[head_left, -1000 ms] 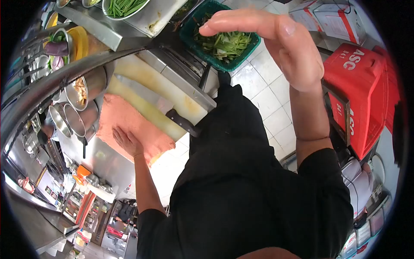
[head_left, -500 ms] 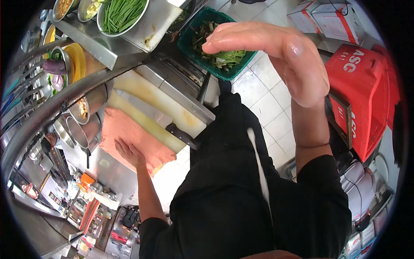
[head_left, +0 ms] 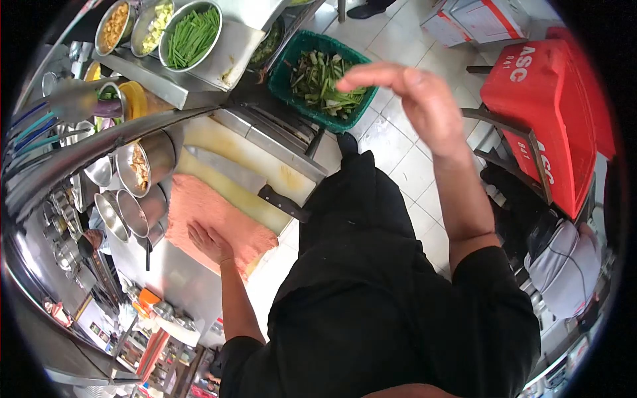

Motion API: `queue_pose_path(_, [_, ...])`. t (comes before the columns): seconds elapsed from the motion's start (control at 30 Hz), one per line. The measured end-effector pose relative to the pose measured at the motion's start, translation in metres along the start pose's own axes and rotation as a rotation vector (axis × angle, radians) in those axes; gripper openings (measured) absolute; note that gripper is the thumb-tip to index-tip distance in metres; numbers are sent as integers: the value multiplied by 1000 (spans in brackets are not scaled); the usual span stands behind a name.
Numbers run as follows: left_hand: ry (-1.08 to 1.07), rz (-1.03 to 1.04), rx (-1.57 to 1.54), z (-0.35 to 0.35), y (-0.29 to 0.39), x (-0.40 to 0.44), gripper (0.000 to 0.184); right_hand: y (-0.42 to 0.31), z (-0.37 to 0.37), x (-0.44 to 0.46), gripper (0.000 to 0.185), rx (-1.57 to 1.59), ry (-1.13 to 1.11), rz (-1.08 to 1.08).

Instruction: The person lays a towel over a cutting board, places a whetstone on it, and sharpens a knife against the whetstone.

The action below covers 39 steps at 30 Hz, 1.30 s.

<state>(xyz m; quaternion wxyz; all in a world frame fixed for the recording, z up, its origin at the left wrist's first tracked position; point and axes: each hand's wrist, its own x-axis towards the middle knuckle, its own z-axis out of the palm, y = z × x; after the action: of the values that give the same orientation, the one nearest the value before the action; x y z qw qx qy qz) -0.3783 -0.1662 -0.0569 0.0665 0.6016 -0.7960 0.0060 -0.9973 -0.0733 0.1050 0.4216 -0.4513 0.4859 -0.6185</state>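
Note:
My left hand [head_left: 211,244] lies flat on a rough-surfaced pink cloth [head_left: 199,212], its fingers slightly apart. The cloth is spread beside a yellowed cutting board [head_left: 292,178]. A large knife [head_left: 232,174] with a black handle rests on the board, its blade toward the far left and its handle near my apron. My right hand [head_left: 424,99] is raised in the air at the upper right, fingers stretched forward and slightly curved, with nothing visible in it.
Metal pots [head_left: 146,162] stand left of the cloth. Bowls of green beans [head_left: 192,38] and chopped food sit on a shelf. A green bin [head_left: 282,66] of vegetable scraps is on the floor. Red crates [head_left: 531,93] stand at the right. A co-worker's shoe [head_left: 366,11] shows at the top.
The whole view has shifted, showing more of the shelf bowls and bin. My right hand appears smaller and is still raised. My left hand stays on the cloth.

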Motion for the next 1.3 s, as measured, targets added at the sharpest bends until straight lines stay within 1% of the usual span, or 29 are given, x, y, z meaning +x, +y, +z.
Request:
queue_pose_path(0.07, [-11,-29,1,-1,0,-2,67,11,14,-36,56,29,44,74])
queue_pose_path(0.13, [-31,-80,-4,0,4,-1,69,15,31,-76,51,-14,20,111])
queue_pose_path(0.2, [-46,-86,-7,-4,7,-1,70,18,55,-119,48,68,-4,197])
queue_pose_path(0.27, [-42,-75,-5,-3,5,1,71,24,81,-166,47,35,11,197])
queue_pose_path(0.43, [-3,-61,-10,9,-7,-2,70,-3,138,-268,47,-27,65,177])
queue_pose_path(0.47, [-3,-57,-16,11,-7,-2,70,-5,147,-289,47,-12,89,180])
queue_pose_path(0.6, [-31,-25,-10,7,-8,-15,67,-25,173,-364,47,-112,127,218])
queue_pose_path(0.67, [-27,27,-8,7,-1,-21,66,-41,174,-393,47,-186,141,240])
queue_pose_path(0.7, [-23,59,-2,5,-1,-29,65,-40,173,-405,49,-262,156,215])
queue_pose_path(0.83, [-13,167,-34,6,1,-60,64,-50,169,-444,50,-253,239,167])
queue_pose_path(0.9, [-55,186,15,-3,9,-83,63,-58,170,-460,49,-261,253,149])
queue_pose_path(0.93, [-72,191,39,-7,13,-93,63,-61,169,-468,49,-304,254,132])
queue_pose_path(1.03, [-53,237,-30,-10,24,-123,61,-78,160,-501,47,-386,261,108])
queue_pose_path(1.13, [-18,243,20,-5,38,-153,59,-95,139,-561,46,-426,323,117])
queue_pose_path(1.2, [164,303,-13,22,40,-169,58,-102,119,-611,44,-455,407,113])
queue_pose_path(1.27, [96,281,-6,22,75,-202,59,-106,99,-669,44,-446,537,117])
queue_pose_path(1.3, [65,319,-76,25,95,-223,60,-108,88,-697,44,-445,597,112])
